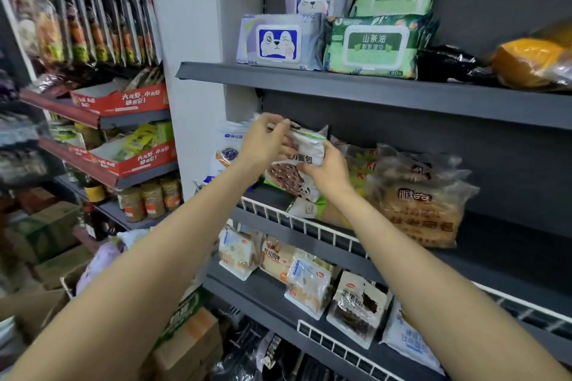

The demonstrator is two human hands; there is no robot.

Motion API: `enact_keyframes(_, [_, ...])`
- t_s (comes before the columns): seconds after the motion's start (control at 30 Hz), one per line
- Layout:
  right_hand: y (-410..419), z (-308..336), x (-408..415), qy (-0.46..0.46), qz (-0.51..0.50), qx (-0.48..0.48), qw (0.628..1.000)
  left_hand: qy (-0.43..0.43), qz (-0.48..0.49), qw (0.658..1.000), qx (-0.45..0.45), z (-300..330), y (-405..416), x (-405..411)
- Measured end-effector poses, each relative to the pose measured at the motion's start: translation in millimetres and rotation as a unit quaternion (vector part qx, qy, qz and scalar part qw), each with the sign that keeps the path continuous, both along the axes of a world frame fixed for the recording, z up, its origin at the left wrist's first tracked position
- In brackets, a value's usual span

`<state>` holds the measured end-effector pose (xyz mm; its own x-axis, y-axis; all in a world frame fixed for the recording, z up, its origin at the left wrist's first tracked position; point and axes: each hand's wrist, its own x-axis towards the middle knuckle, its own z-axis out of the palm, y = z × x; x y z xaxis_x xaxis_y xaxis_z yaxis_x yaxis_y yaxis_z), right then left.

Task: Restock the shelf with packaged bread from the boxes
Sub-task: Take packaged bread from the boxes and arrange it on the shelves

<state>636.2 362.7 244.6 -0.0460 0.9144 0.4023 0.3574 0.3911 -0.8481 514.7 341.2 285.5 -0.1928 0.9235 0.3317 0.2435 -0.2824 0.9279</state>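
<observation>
Both hands hold a white bread pack with chocolate-chip print (291, 176) upright on the middle shelf (495, 244). My left hand (266, 142) grips its top left edge. My right hand (325, 167) pinches its right side. Behind it on the left stands a white and blue bread pack (226, 148). To the right lie clear bags of sliced bread (418, 204). A green and white pack (312, 209) leans against the white wire rail (309, 223).
The upper shelf (371, 93) carries wet-wipe packs (368, 46) and an orange bag (532, 59). The lower shelf (278, 306) holds several small bread packs (306, 284). Cardboard boxes (185, 346) stand on the floor at lower left. Snack shelves (123, 133) fill the left.
</observation>
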Motion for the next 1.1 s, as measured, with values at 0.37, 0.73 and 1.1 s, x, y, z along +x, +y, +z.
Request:
enact_keyframes(0.37, [111,-10,-70,-0.017,-0.169,-0.114,0.979,0.373,-0.023,0.926,-0.055,-52,108,-91])
enact_keyframes(0.73, [110,-44,-91,-0.456,-0.25,0.034,0.853,0.486,-0.007,0.873,-0.028,-97,162,-73])
enact_keyframes(1.1, [55,-40,-106,-0.38,-0.074,0.087,0.918,0.365,0.047,0.93,0.014,-81,86,-129])
